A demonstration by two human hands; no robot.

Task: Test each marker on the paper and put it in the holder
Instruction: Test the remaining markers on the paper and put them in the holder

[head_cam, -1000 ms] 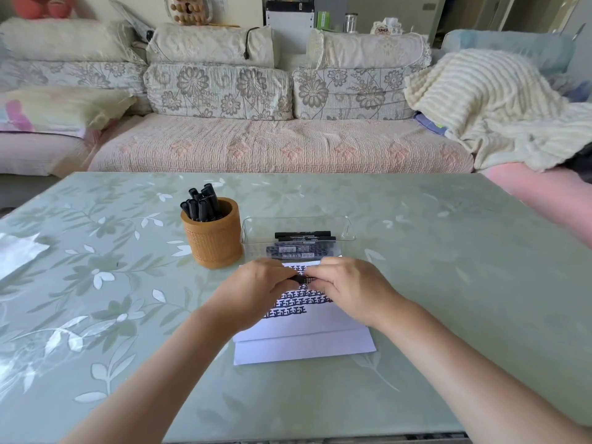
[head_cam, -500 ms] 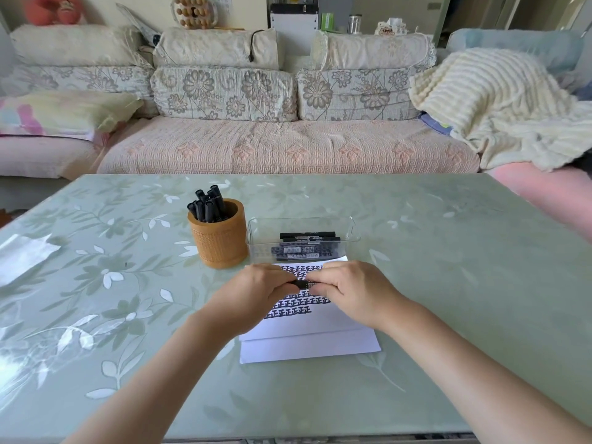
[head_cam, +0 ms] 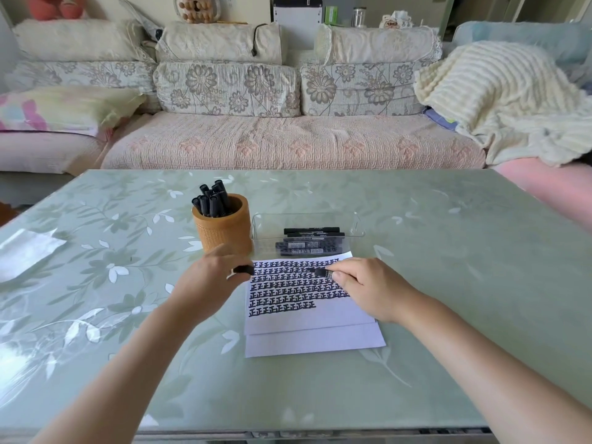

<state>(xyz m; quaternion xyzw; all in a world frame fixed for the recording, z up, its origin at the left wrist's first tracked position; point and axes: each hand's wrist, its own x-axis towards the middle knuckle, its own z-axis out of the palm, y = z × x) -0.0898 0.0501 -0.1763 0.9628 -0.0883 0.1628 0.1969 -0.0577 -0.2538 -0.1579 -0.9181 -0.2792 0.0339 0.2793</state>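
Note:
White paper [head_cam: 307,318] covered with rows of black written marks lies on the table in front of me. My right hand [head_cam: 368,290] pinches a black marker [head_cam: 320,271] above the paper's upper rows, tip pointing left. My left hand [head_cam: 208,280] holds the marker's black cap [head_cam: 244,269] at the paper's left edge. A brown round holder [head_cam: 224,229] with several black markers stands behind my left hand. A clear plastic tray [head_cam: 355,224] with several black markers sits behind the paper.
The table [head_cam: 448,283] has a pale green floral glass top. A shiny plastic wrapper [head_cam: 22,251] lies at its left edge. A sofa [head_cam: 288,142] with cushions and a cream blanket [head_cam: 499,100] runs behind the table.
My hands were together on the marker over the paper. They have pulled apart, the left taking the cap leftward and the right keeping the marker body.

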